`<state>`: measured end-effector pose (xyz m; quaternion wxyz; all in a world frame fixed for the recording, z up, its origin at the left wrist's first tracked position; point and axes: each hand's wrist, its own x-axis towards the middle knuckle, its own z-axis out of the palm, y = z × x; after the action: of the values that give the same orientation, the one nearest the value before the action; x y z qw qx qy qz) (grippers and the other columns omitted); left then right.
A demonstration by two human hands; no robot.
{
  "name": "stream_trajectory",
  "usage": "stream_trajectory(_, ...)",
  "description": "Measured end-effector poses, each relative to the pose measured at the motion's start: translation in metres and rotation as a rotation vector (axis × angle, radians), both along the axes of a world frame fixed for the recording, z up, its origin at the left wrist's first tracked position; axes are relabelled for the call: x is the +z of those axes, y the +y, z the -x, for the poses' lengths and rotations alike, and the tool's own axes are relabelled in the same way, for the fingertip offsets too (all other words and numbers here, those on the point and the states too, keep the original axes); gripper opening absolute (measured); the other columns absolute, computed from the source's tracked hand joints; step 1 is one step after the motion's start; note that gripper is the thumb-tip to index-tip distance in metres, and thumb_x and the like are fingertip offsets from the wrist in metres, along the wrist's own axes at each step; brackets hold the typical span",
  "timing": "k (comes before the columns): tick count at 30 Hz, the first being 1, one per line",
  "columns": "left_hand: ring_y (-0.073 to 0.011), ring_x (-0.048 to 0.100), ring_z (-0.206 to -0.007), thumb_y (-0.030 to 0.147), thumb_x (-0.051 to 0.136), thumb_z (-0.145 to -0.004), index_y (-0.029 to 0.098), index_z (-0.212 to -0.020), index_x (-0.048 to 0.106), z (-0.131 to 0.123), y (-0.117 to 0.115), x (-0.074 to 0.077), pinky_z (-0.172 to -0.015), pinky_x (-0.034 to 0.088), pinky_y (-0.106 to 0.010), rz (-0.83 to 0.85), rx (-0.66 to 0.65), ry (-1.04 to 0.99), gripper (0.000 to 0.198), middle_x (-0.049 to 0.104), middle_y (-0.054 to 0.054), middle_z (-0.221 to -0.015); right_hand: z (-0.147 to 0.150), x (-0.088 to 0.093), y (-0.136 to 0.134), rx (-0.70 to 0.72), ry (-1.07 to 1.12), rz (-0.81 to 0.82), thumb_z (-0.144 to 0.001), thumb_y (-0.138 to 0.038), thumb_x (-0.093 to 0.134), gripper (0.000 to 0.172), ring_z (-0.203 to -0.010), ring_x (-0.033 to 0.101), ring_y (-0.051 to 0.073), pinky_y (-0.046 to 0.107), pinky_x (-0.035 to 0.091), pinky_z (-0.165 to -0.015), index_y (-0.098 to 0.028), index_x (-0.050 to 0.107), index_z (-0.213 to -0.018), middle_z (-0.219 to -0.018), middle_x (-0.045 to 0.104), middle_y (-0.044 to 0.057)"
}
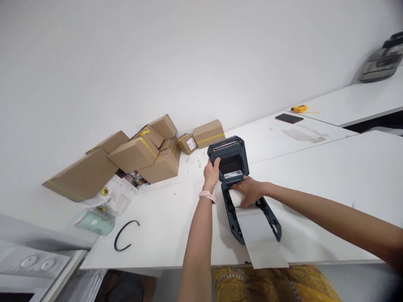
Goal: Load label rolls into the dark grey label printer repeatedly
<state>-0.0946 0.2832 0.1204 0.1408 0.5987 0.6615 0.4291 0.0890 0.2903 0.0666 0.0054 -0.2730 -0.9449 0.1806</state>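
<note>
A dark blue-grey label printer (pixel 232 218) stands on the white table with its lid (pixel 231 161) raised. My left hand (pixel 211 173) grips the left edge of that lid, thumb on the inner side. Inside the printer's lower half, my right hand (pixel 248 191) is closed over a white paper roll (pixel 236 198), and some of its fingers are hidden. From the roll a wide strip of paper (pixel 260 239) runs out over the printer's front and past the table's front edge.
Several cardboard boxes (pixel 135 155) are piled against the wall at the left. Nearer lie a black headband (pixel 117 239), a mint-green container (pixel 99 222) and plastic-wrapped packets (pixel 121 195). A dark phone-like slab (pixel 289 118) and a yellow tape measure (pixel 299 108) lie at the back right.
</note>
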Motion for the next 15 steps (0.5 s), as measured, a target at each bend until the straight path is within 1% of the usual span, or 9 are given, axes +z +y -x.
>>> stream_trajectory(3, -0.0303, 0.058, -0.133, 0.051, 0.043, -0.101, 0.017, -0.138, 0.059, 0.001, 0.003, 0.0, -0.11, 0.044, -0.039, 0.01, 0.002, 0.004, 0.052, 0.066, -0.015, -0.138, -0.002, 0.007, -0.005, -0.008, -0.013, 0.018, -0.056, -0.049, 0.08, 0.086, -0.126, 0.058, 0.042, 0.053, 0.034, -0.112, -0.023, 0.061, -0.136, -0.131, 0.068, 0.015)
stream_trajectory(5, -0.0306, 0.058, -0.134, 0.052, 0.044, -0.101, 0.018, -0.138, 0.06, 0.002, 0.003, 0.0, -0.11, 0.043, -0.04, 0.017, -0.001, 0.007, 0.053, 0.066, -0.015, -0.139, -0.005, 0.015, -0.007, -0.008, 0.007, 0.079, -0.058, -0.048, 0.08, 0.087, -0.128, 0.056, 0.042, 0.053, 0.035, -0.112, -0.022, 0.06, -0.139, -0.135, 0.066, 0.015)
stream_trajectory(7, -0.0309, 0.057, -0.135, 0.052, 0.044, -0.101, 0.018, -0.138, 0.06, 0.003, 0.003, 0.0, -0.111, 0.043, -0.04, 0.02, 0.0, 0.009, 0.053, 0.066, -0.015, -0.139, -0.01, 0.025, -0.008, -0.03, 0.038, 0.165, -0.057, -0.048, 0.081, 0.09, -0.129, 0.055, 0.043, 0.052, 0.041, -0.109, -0.021, 0.058, -0.141, -0.138, 0.064, 0.015)
stream_trajectory(9, -0.0308, 0.056, -0.136, 0.053, 0.044, -0.101, 0.017, -0.138, 0.059, 0.003, 0.002, 0.0, -0.111, 0.042, -0.039, 0.02, 0.001, 0.009, 0.054, 0.065, -0.015, -0.14, -0.018, 0.036, -0.009, -0.041, 0.078, 0.265, -0.056, -0.045, 0.082, 0.091, -0.125, 0.057, 0.042, 0.048, 0.048, -0.102, -0.021, 0.058, -0.141, -0.136, 0.065, 0.014)
stream_trajectory(11, -0.0305, 0.055, -0.137, 0.052, 0.044, -0.101, 0.018, -0.14, 0.058, 0.003, 0.002, -0.001, -0.112, 0.042, -0.039, 0.018, -0.001, 0.006, 0.054, 0.065, -0.015, -0.141, -0.03, 0.049, -0.012, 0.002, 0.165, 0.388, -0.059, -0.042, 0.082, 0.086, -0.119, 0.061, 0.037, 0.042, 0.052, -0.096, -0.023, 0.058, -0.14, -0.131, 0.066, 0.01)
stream_trajectory(13, -0.0301, 0.056, -0.136, 0.052, 0.044, -0.101, 0.018, -0.141, 0.056, 0.002, 0.002, 0.0, -0.112, 0.042, -0.039, 0.018, -0.007, -0.003, 0.055, 0.064, -0.015, -0.141, -0.047, 0.063, -0.016, 0.069, 0.324, 0.503, -0.064, -0.042, 0.081, 0.083, -0.116, 0.063, 0.031, 0.037, 0.052, -0.095, -0.025, 0.054, -0.14, -0.13, 0.066, 0.007)
stream_trajectory(15, -0.03, 0.057, -0.135, 0.053, 0.044, -0.101, 0.019, -0.142, 0.056, 0.001, 0.0, 0.001, -0.111, 0.042, -0.039, 0.025, -0.01, -0.018, 0.055, 0.065, -0.015, -0.141, -0.068, 0.078, -0.021, 0.102, 0.507, 0.56, -0.068, -0.046, 0.078, 0.084, -0.119, 0.062, 0.029, 0.035, 0.051, -0.096, -0.024, 0.048, -0.144, -0.133, 0.063, 0.008)
